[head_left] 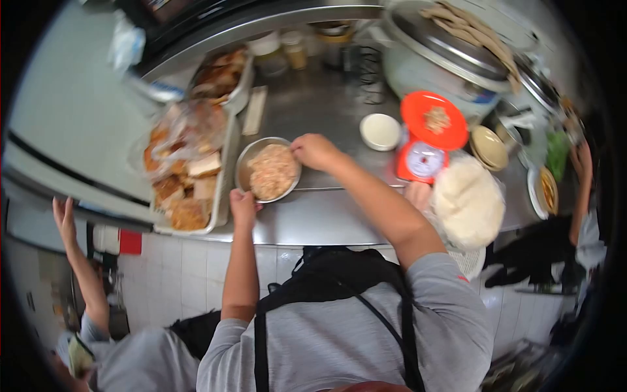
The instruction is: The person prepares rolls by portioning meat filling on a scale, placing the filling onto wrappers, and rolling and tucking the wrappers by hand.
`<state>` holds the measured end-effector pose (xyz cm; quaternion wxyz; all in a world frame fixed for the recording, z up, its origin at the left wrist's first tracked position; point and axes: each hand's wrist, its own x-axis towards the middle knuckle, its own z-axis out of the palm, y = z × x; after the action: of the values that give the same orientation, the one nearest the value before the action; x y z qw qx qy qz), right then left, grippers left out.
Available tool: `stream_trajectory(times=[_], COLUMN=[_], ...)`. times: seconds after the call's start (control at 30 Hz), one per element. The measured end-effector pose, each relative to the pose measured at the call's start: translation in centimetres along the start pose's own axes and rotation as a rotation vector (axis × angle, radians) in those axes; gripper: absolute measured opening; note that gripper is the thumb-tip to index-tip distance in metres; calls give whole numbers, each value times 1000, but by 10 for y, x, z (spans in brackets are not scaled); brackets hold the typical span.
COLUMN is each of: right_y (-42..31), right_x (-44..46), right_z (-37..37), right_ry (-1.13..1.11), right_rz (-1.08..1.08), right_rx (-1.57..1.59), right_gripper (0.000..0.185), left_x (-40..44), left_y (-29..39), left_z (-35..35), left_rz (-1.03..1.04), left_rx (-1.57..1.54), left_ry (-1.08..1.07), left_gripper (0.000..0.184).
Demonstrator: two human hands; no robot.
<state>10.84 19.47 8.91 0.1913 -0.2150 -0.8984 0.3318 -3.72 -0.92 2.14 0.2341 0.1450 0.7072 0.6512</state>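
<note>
A round metal bowl (242, 171) sits on the steel counter, holding a mound of pale pink minced meat (273, 171). My left hand (243, 208) is closed on its near left rim, thumb up at the edge. At the bowl's upper right rim, my right hand (315, 151) is closed too, with its fingertips on the edge. To the right stands a red kitchen scale (423, 161). Its red plate (421, 101) carries a small heap of pale bits (437, 119). A small white bowl (380, 132) rests beside the scale.
At left, a pale crate (219, 209) holds golden-brown chunks and plastic bags. A large lidded pot (424, 65) stands at the back right. A bagged white mass (469, 202) lies near the front edge. Other people's arms show at far left (85, 268) and far right (582, 176).
</note>
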Motion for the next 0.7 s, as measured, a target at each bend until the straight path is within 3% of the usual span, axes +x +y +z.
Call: stream_trajectory(times=[0.07, 0.33, 0.43, 0.7], right_y=[3, -65, -70, -70], right_x=[15, 29, 26, 14], right_z=[8, 22, 43, 59], right_ry=[47, -431, -260, -221], right_rz=[18, 354, 407, 137], right_rx=[18, -374, -372, -510], right_gripper=[22, 35, 35, 24], left_x=[-5, -10, -11, -5], left_y=[1, 8, 6, -2], left_z=[1, 9, 15, 12], left_rz=[-1, -48, -57, -26], left_rx=[-10, -140, -179, -213], left_ry=[-11, -21, 24, 19], left_gripper=[10, 11, 13, 10])
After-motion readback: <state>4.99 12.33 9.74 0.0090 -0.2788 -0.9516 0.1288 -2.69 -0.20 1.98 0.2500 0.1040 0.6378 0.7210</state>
